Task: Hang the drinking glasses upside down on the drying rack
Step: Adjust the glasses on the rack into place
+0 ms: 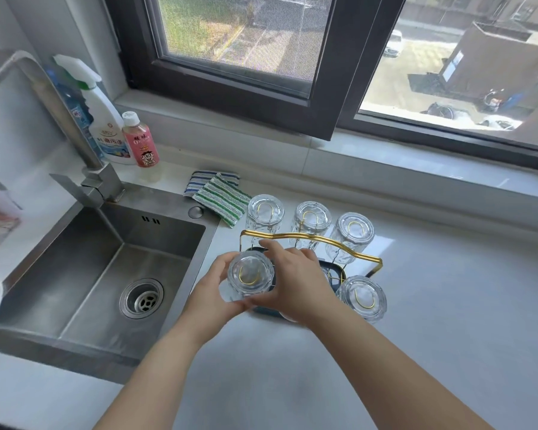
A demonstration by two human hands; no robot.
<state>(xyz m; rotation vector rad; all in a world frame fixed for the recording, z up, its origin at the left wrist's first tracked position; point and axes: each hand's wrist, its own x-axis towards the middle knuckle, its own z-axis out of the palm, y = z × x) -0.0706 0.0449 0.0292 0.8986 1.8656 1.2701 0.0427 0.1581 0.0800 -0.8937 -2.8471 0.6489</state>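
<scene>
So that it drains mouth-down, I grip the inverted drinking glass (pixel 251 276) with both hands' fingers (pixel 230 262), seating it over a gold drying rack (pixel 311 236) prong.

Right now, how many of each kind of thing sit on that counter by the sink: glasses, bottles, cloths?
Glasses, upside down on the rack: 5 (back row; front right; one held by left hand and right hand)
Bottles: 2 (spray bottle, pink bottle)
Striped cloths: 2
Total: 9

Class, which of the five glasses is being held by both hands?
The front-left glass, nearest the sink; the left hand and right hand grip it, the other four hang untouched.
</scene>
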